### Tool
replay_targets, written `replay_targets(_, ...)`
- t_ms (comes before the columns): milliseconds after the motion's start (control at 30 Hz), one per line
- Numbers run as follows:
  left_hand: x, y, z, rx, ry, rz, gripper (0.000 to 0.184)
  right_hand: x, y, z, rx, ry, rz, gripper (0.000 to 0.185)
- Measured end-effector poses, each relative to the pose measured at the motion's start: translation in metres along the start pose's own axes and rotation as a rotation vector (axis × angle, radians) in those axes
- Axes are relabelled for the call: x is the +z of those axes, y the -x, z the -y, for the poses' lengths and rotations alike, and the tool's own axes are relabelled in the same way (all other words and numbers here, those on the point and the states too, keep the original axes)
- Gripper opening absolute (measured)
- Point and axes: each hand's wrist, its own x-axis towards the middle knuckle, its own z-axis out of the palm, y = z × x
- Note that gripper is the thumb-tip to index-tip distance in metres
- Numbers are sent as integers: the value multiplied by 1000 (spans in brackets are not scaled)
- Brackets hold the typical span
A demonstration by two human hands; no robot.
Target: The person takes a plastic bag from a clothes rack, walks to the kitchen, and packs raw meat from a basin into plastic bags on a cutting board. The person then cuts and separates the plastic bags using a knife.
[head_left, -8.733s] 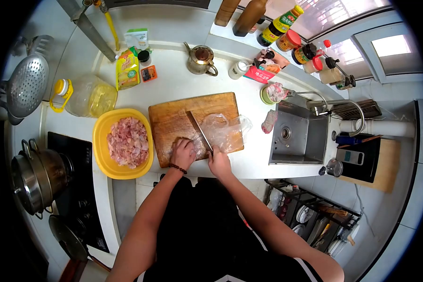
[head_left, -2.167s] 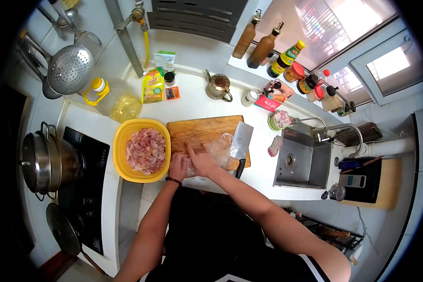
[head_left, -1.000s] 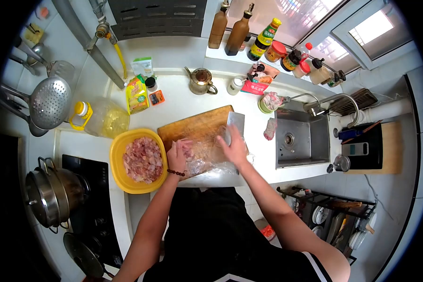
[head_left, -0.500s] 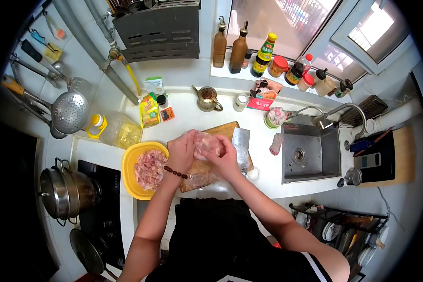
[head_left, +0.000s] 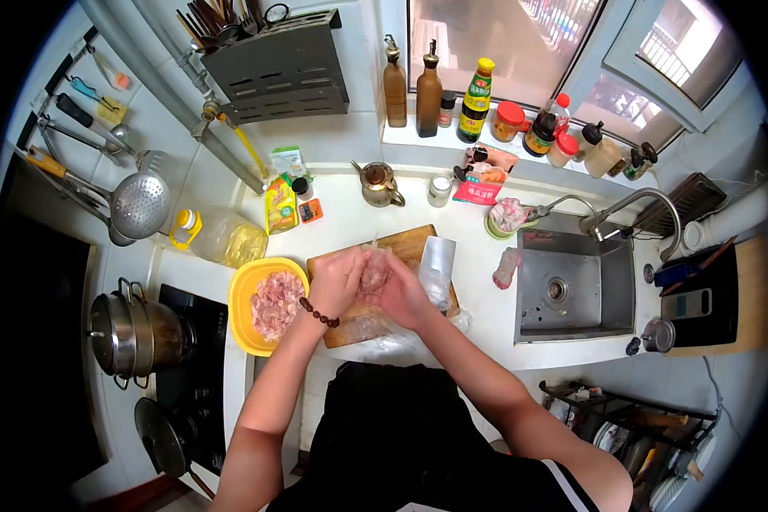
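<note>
A pink piece of raw meat (head_left: 373,271), seemingly in clear plastic film, is held between my two hands above the wooden cutting board (head_left: 415,245). My left hand (head_left: 336,278), with a brown bead bracelet at the wrist, closes on its left side. From the right, my right hand (head_left: 404,296) presses against it with fingers fairly straight. A wide-bladed cleaver (head_left: 437,258) lies on the board's right part, beside my right hand. Crumpled clear plastic (head_left: 391,346) lies along the board's near edge. Chopped raw meat fills a yellow basin (head_left: 238,300) left of the board.
An oil jug (head_left: 235,241), seasoning packets (head_left: 280,205) and a metal teapot (head_left: 377,183) stand behind the board. To the right are a wrapped meat piece (head_left: 507,268), a green bowl (head_left: 496,227) and the sink (head_left: 576,331). Pots (head_left: 138,334) are on the left stove.
My right hand has turned more upright, its fingers now alongside the meat instead of curled over its right end. The meat shows narrower between my hands. The camera view has shifted slightly.
</note>
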Motion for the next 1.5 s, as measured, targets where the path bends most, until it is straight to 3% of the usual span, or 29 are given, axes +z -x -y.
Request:
replay_targets(233,19,27,-29,-138,207,-72,25,1,34,9,-244,64,-7,44)
replay_targets(300,26,35,-37,-152,304,-64,24,5,43,13,-418,425,22,60)
replay_targets(333,30,37,-40,-159,302,-66,24,8,48,16,-412,422,22,60)
replay_targets(400,37,39,-46,112,146,-156,20,12,56,24,-414,696,28,76)
replay_targets(533,40,39,-66,135,30,-113,16,14,69,35,-565,1040,1,72)
replay_targets(600,43,36,-77,205,-59,20,19,19,75,35,-586,1197,-70,59)
replay_targets(633,46,34,-82,204,-57,22,19,17,76,33,-584,1197,-73,59)
replay_targets(700,50,29,-92,325,-192,44,23,9,75,26,-694,1219,-101,38)
replay_targets(767,53,29,-97,286,-248,124,23,-5,81,18,-613,1212,-165,35)
replay_targets(833,63,28,-95,122,-124,-85,27,-3,85,21,-532,1205,-235,31)
replay_targets(867,71,35,-88,-31,27,-116,34,-1,88,24,-626,1132,-206,25)
replay_targets(900,78,40,-82,-25,36,-103,34,2,90,26,-721,1059,-180,20)
replay_targets(967,95,48,-73,-260,334,-154,44,-1,95,27,-677,948,-248,17)
replay_targets(1033,121,53,-71,-312,542,-90,53,-2,103,31,-645,843,-315,15)
replay_targets(1100,140,44,-85,-475,1041,-39,56,3,114,38,-651,825,-452,17)
replay_targets(1233,194,25,-102,-482,958,27,49,0,142,52,-816,785,-785,19)
replay_targets(1267,205,18,-120,-419,953,-38,41,-8,148,58,-926,900,-876,23)
replay_targets(1367,247,8,-147,-345,904,47,38,-18,178,82,-1086,924,-1085,28)
replay_targets(1400,260,6,-161,-279,912,-11,34,-30,196,88,-980,995,-1161,30)
replay_targets(1500,301,6,-181,-289,925,40,31,-31,222,108,-1122,825,-1206,32)
